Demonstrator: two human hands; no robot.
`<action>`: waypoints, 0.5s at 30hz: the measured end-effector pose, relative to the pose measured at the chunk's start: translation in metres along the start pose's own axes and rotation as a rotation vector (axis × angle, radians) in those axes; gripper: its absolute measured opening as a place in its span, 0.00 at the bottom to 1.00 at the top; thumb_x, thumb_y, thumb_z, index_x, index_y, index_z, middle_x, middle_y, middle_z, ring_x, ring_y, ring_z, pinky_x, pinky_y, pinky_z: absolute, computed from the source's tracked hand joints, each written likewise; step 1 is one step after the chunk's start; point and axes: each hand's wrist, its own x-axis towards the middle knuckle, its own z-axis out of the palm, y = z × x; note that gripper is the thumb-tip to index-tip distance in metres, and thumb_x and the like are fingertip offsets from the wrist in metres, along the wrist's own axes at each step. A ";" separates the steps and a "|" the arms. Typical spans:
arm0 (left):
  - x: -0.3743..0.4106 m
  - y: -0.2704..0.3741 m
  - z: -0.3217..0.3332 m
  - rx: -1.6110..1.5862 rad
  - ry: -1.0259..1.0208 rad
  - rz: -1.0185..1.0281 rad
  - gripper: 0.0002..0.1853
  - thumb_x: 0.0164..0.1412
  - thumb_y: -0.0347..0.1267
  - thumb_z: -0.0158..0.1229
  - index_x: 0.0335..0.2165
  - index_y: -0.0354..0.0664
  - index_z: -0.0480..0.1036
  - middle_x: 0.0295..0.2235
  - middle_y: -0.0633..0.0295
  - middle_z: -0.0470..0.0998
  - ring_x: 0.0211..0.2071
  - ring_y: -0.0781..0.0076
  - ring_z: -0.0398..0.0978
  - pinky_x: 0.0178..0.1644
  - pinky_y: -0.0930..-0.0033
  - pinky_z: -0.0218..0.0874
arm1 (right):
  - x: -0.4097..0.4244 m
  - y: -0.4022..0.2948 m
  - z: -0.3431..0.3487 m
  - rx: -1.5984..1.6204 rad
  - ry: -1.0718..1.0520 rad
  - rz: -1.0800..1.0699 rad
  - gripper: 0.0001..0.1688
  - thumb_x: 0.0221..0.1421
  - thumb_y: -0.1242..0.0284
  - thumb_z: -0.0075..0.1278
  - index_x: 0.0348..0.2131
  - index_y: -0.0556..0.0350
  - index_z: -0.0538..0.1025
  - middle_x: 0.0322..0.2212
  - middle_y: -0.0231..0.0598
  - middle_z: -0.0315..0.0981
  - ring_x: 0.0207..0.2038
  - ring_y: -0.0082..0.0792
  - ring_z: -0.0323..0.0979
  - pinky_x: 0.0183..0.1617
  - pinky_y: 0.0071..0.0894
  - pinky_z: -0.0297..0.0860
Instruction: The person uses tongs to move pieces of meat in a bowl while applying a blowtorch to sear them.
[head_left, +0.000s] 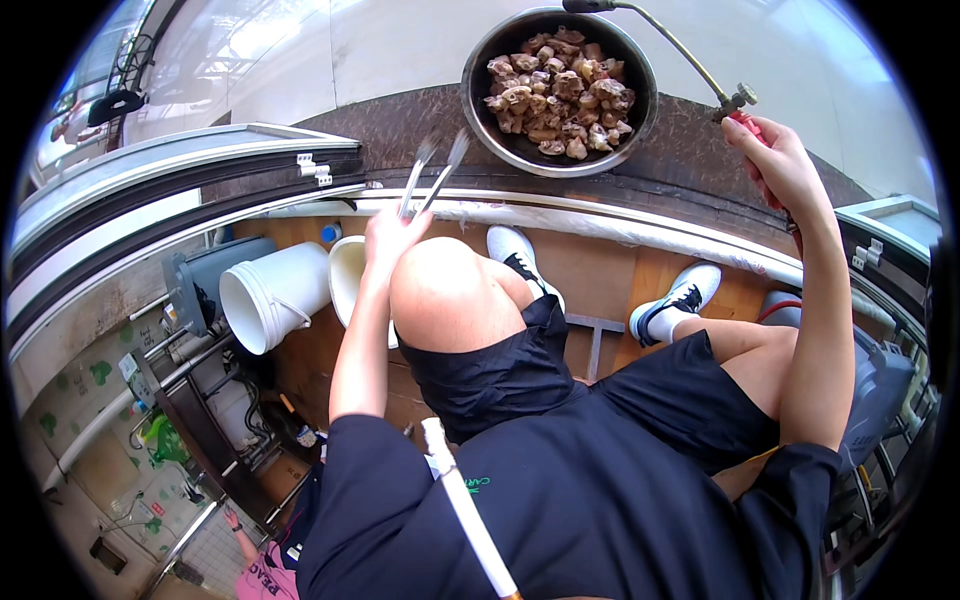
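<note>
A steel bowl heaped with chunks of meat rests at the top centre, on a dark patterned ledge. Left of the bowl, my left hand grips metal tongs; their two arms are spread and nothing is between the blurred tips. On the other side, my right hand is closed around the red handle of a gas torch. The torch's brass tube bends over the bowl's right side, its dark nozzle near the rim. No flame can be seen. A lit cigarette juts into view at the bottom.
A white bucket lies tilted at the left, with a cream container beside it. Window frame rails run along the ledge. A grey plastic bin stands at the right. At lower left, another person's pink-clothed arm shows.
</note>
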 end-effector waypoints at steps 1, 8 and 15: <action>0.025 0.013 0.006 0.024 -0.006 0.083 0.27 0.54 0.53 0.64 0.36 0.39 0.79 0.30 0.47 0.83 0.36 0.48 0.82 0.42 0.52 0.71 | 0.000 -0.002 0.001 0.009 0.008 -0.010 0.29 0.63 0.45 0.54 0.35 0.53 0.77 0.15 0.22 0.63 0.14 0.14 0.60 0.16 0.16 0.56; 0.131 0.094 0.023 0.238 -0.084 0.166 0.27 0.52 0.52 0.64 0.39 0.39 0.82 0.39 0.44 0.83 0.44 0.49 0.82 0.51 0.52 0.71 | 0.001 -0.003 0.000 -0.016 0.021 0.010 0.30 0.62 0.45 0.55 0.36 0.57 0.79 0.14 0.25 0.65 0.14 0.16 0.64 0.17 0.18 0.59; 0.144 0.105 0.036 0.243 -0.137 0.161 0.26 0.51 0.50 0.66 0.38 0.38 0.82 0.38 0.46 0.84 0.44 0.52 0.82 0.52 0.55 0.71 | -0.001 -0.002 -0.004 -0.022 -0.003 0.025 0.30 0.62 0.45 0.55 0.31 0.55 0.76 0.14 0.25 0.64 0.13 0.16 0.62 0.16 0.17 0.58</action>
